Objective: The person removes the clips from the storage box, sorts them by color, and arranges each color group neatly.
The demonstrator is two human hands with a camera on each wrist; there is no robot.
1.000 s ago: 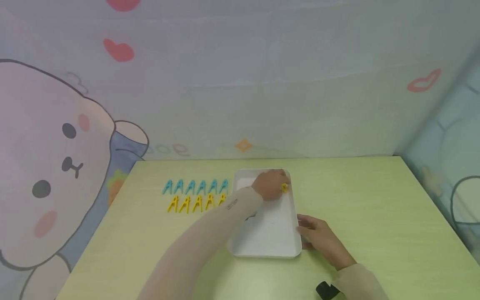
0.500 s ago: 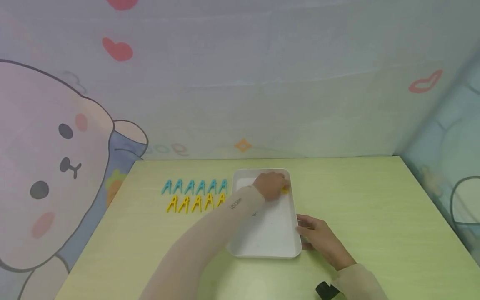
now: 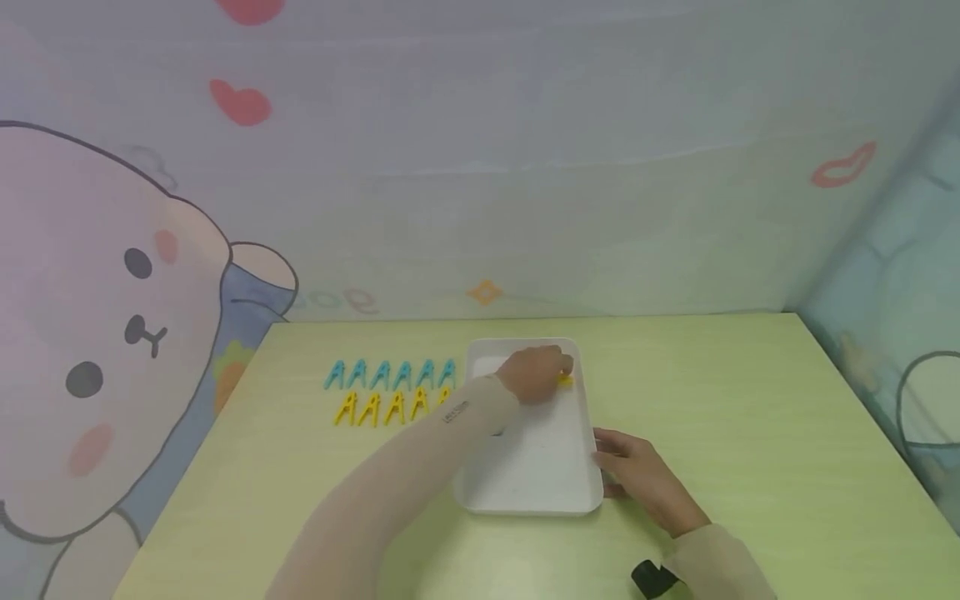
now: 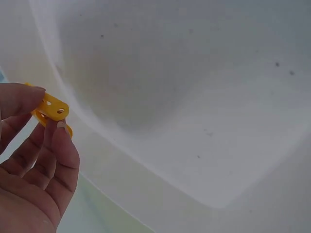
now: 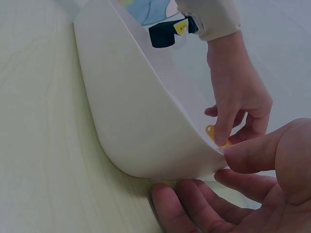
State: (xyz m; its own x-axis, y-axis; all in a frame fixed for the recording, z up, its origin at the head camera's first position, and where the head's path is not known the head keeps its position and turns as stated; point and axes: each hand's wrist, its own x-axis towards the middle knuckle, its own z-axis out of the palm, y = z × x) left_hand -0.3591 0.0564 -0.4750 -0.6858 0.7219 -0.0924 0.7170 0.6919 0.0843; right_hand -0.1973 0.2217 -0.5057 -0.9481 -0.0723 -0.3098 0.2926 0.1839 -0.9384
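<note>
My left hand (image 3: 532, 375) reaches over the far part of a white tray (image 3: 536, 475) in the head view. Between thumb and fingertips it pinches a yellow clothespin (image 4: 56, 108), clear in the left wrist view. At the tray's right side is my right hand (image 3: 645, 479). In the right wrist view its thumb (image 5: 250, 154) touches the rim, and the fingertips (image 5: 167, 196) curl under against the lower outer wall. Left of the tray lie a row of blue clothespins (image 3: 382, 375) and a row of yellow clothespins (image 3: 369, 409). My left sleeve covers part of the nearer row.
The tray stands mid-table on a pale green tabletop (image 3: 750, 417). A printed cloth backdrop (image 3: 600, 208) rises behind the table's far edge. A dark device (image 3: 652, 578) sits at my right wrist. Another dark device (image 5: 163, 35) is on the left wrist.
My left hand has shifted slightly left inside the tray, still pinching the yellow clothespin, which has turned between its fingers. The right hand and the tray stay in place.
</note>
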